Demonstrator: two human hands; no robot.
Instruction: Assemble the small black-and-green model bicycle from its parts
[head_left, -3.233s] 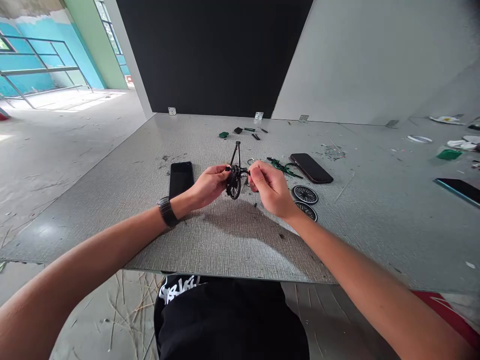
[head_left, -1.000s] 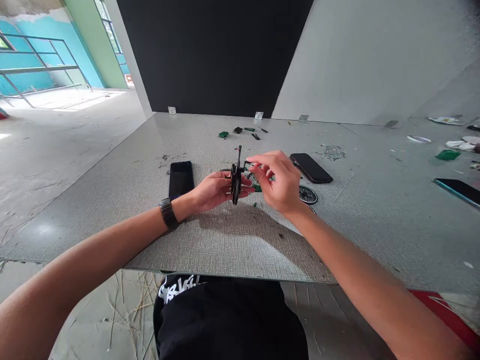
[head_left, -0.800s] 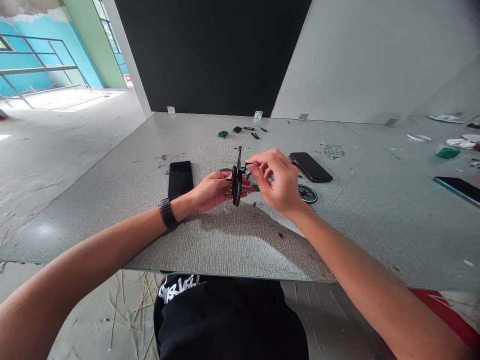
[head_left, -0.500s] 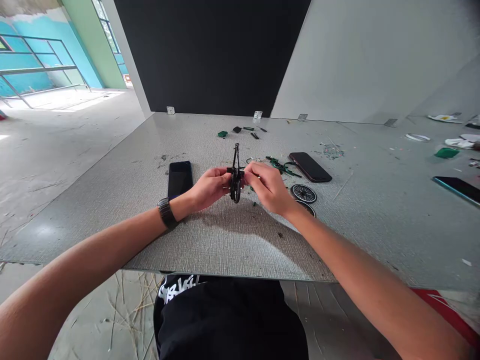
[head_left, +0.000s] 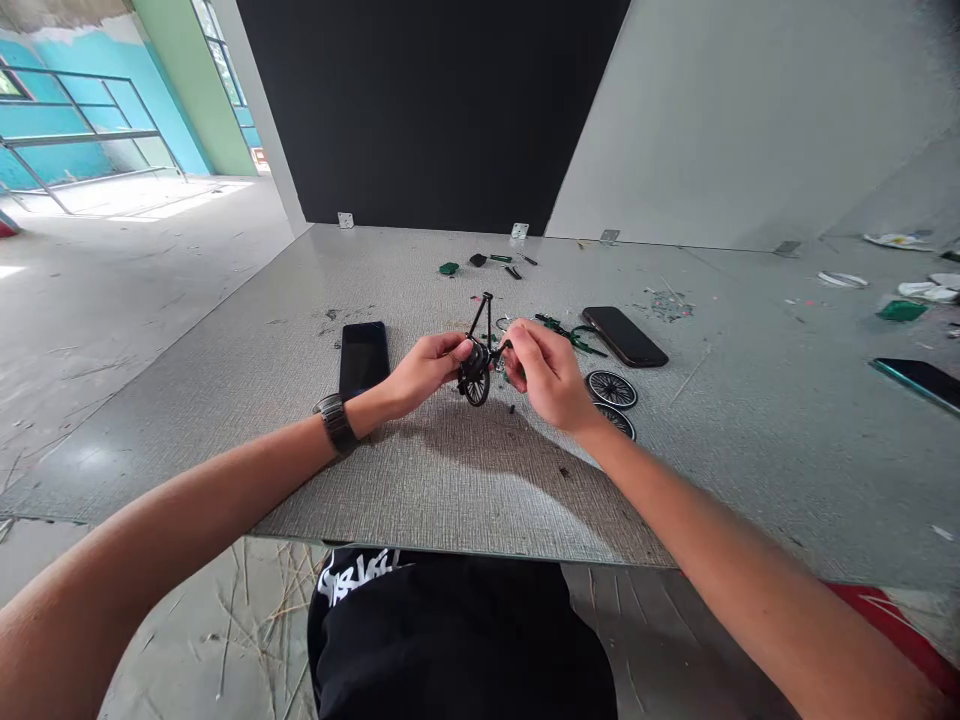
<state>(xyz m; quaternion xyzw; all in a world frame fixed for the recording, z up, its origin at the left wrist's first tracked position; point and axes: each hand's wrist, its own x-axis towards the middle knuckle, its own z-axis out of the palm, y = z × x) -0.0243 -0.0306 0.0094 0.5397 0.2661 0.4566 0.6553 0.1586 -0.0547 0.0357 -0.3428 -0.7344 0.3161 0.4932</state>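
A small black model bicycle (head_left: 477,384), with a spoked wheel at its lower end and thin frame bars pointing up, is held above the table. My left hand (head_left: 426,374) grips it from the left, thumb pressed on its dark middle part. On its right side, my right hand (head_left: 546,372) has its fingers pinched at a small dark part sticking out of the model; the fingertips hide most of that part. Two loose spoked wheels (head_left: 612,389) lie just right of my right hand, beside green and black plastic pieces (head_left: 574,336).
A dark phone (head_left: 364,358) lies left of my left hand, another phone (head_left: 625,336) behind the wheels, a third (head_left: 919,385) far right. Small green and black pieces (head_left: 448,269) lie toward the back of the grey table (head_left: 187,400), near an upright black panel (head_left: 435,110).
The model has turned from nearly edge-on, so its wheel face and spread frame bars now show. My right fingers have shifted slightly right, onto the protruding part.
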